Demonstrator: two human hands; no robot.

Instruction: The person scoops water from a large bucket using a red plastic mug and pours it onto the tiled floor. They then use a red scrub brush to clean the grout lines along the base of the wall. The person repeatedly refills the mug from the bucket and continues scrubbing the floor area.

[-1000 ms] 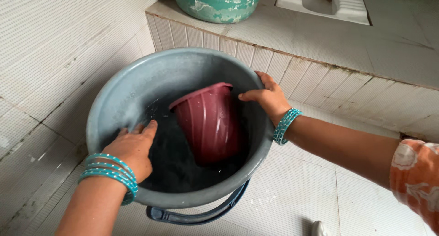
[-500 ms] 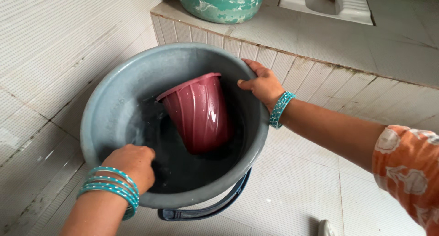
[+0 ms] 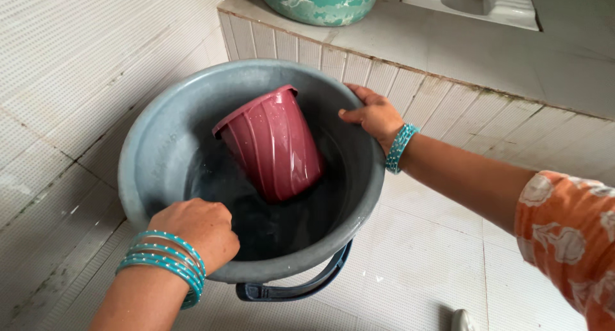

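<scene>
A grey plastic bucket (image 3: pixel 160 151) with a dark blue handle (image 3: pixel 301 285) is tipped toward me on the tiled floor, with some water in its bottom. My left hand (image 3: pixel 195 228) grips the near rim, fingers curled inside. At the far right rim, my right hand (image 3: pixel 375 116) holds the edge with the thumb inside. A ribbed maroon mug-shaped pot (image 3: pixel 272 145) lies tilted inside the bucket, partly in the water, touching neither hand. Both wrists wear teal bangles.
A raised tiled step (image 3: pixel 448 81) runs behind the bucket. On it stand a worn green tub (image 3: pixel 320 1) and a white squat toilet pan (image 3: pixel 480 1). A white tiled wall is at the left, tiled floor at the right.
My left hand went from lying flat inside the bucket to gripping the near rim. The bucket tilted and the maroon pot slid up and leftward inside it. My right hand stayed on the rim.
</scene>
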